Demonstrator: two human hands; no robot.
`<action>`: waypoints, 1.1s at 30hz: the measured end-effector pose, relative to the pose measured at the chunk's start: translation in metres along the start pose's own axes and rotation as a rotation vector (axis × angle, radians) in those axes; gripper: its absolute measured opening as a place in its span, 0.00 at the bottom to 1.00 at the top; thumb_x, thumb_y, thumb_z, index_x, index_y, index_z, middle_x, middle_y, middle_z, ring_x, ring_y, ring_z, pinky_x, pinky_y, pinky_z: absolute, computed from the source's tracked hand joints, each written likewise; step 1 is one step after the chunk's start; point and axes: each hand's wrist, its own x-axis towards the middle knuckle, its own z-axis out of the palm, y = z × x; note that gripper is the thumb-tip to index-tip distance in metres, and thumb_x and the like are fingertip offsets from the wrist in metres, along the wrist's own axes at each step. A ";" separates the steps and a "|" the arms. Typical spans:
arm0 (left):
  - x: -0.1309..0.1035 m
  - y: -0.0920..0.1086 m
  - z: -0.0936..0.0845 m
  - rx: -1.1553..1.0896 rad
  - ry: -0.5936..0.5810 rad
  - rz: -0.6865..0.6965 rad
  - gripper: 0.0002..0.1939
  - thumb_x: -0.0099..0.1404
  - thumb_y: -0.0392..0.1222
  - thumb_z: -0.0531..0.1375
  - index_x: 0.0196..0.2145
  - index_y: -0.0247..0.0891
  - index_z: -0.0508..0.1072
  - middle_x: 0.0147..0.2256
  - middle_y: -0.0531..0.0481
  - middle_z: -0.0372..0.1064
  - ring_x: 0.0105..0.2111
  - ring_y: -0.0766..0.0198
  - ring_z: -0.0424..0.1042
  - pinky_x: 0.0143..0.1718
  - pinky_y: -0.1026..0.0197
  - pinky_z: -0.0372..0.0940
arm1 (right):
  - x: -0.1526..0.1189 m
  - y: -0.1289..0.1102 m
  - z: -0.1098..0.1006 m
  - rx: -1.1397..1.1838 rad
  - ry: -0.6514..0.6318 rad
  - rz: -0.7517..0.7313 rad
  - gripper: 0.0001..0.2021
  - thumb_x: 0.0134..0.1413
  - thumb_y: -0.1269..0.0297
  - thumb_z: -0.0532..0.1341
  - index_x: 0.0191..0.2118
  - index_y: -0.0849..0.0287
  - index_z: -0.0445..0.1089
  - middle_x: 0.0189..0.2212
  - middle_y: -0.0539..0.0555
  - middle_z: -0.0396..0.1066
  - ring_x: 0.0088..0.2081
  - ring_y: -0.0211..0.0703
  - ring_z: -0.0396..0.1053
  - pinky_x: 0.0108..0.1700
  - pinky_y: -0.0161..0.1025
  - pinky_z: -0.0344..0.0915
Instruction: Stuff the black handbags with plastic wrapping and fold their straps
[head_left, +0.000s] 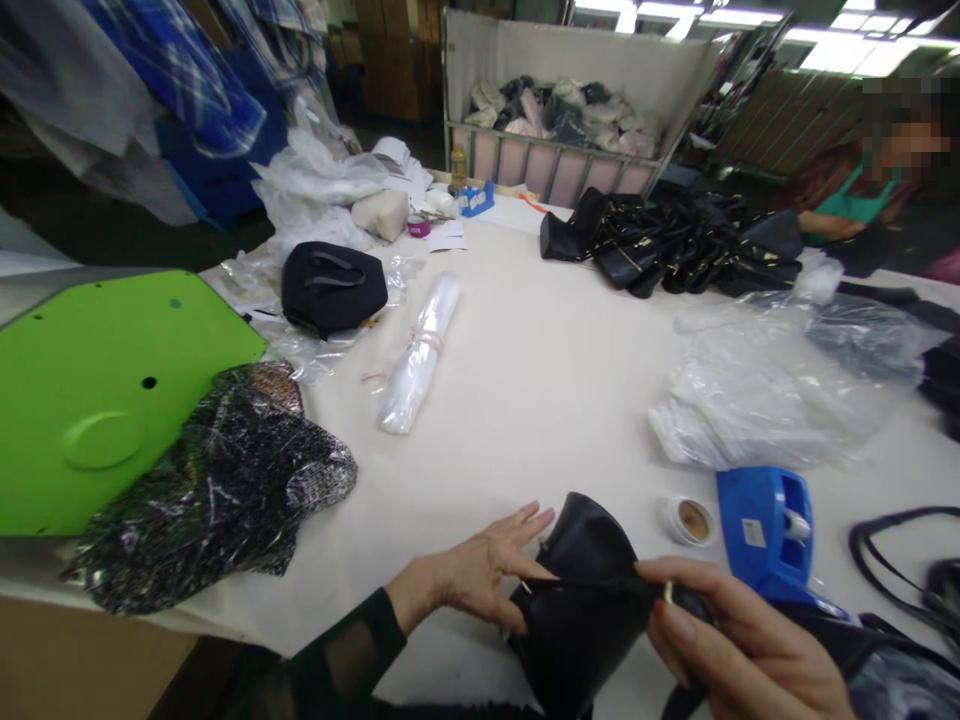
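A small black handbag (592, 640) rests at the near edge of the table in front of me. My left hand (491, 565) grips its left side, the thumb and index finger at the strap's end and the other fingers spread. A thin black strap (585, 583) runs taut across the bag from there to my right hand (735, 625). Between the thumb and fingers of that hand, the strap is pinched beside a small gold-coloured fitting (669, 592). The lower part of the bag is cut off by the frame.
A blue tape dispenser (757, 530) and a small round tub (690, 522) stand right. Beyond lie clear plastic bags (765, 380) and piled black bags (675, 245). Left are a rolled plastic bundle (421, 355), black case (334, 285) and green board (112, 400). A person (862, 195) is far right.
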 end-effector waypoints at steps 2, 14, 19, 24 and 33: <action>0.010 0.007 0.003 0.032 0.015 0.073 0.32 0.43 0.41 0.72 0.47 0.46 0.70 0.64 0.45 0.32 0.63 0.45 0.32 0.62 0.43 0.39 | 0.008 -0.015 -0.009 0.129 0.044 -0.018 0.14 0.39 0.55 0.68 0.34 0.55 0.73 0.16 0.48 0.62 0.19 0.31 0.58 0.21 0.28 0.55; 0.040 0.033 -0.014 0.151 0.741 0.275 0.12 0.64 0.44 0.53 0.29 0.38 0.72 0.33 0.45 0.72 0.39 0.58 0.70 0.40 0.57 0.64 | 0.002 -0.074 -0.045 0.182 0.267 -0.197 0.14 0.30 0.59 0.71 0.28 0.59 0.75 0.14 0.50 0.60 0.15 0.32 0.55 0.16 0.32 0.49; 0.028 0.025 -0.037 0.248 0.998 0.036 0.12 0.58 0.44 0.55 0.20 0.38 0.67 0.23 0.50 0.66 0.26 0.63 0.63 0.31 0.58 0.55 | 0.010 -0.039 -0.037 0.083 0.146 -0.146 0.16 0.39 0.56 0.68 0.35 0.59 0.73 0.16 0.48 0.60 0.18 0.31 0.55 0.19 0.31 0.48; 0.003 -0.001 -0.056 0.102 0.947 -0.099 0.13 0.54 0.49 0.57 0.19 0.39 0.67 0.20 0.53 0.63 0.24 0.63 0.63 0.29 0.61 0.56 | 0.021 0.001 -0.017 -0.046 -0.047 -0.083 0.15 0.44 0.55 0.64 0.38 0.58 0.72 0.18 0.45 0.59 0.20 0.30 0.54 0.22 0.30 0.53; -0.023 -0.036 -0.078 -0.243 0.986 -0.368 0.13 0.46 0.47 0.58 0.28 0.38 0.74 0.28 0.51 0.73 0.31 0.58 0.68 0.35 0.59 0.61 | 0.070 0.071 0.032 -0.034 -0.187 -0.185 0.16 0.43 0.59 0.62 0.41 0.58 0.72 0.28 0.49 0.72 0.30 0.38 0.67 0.35 0.36 0.66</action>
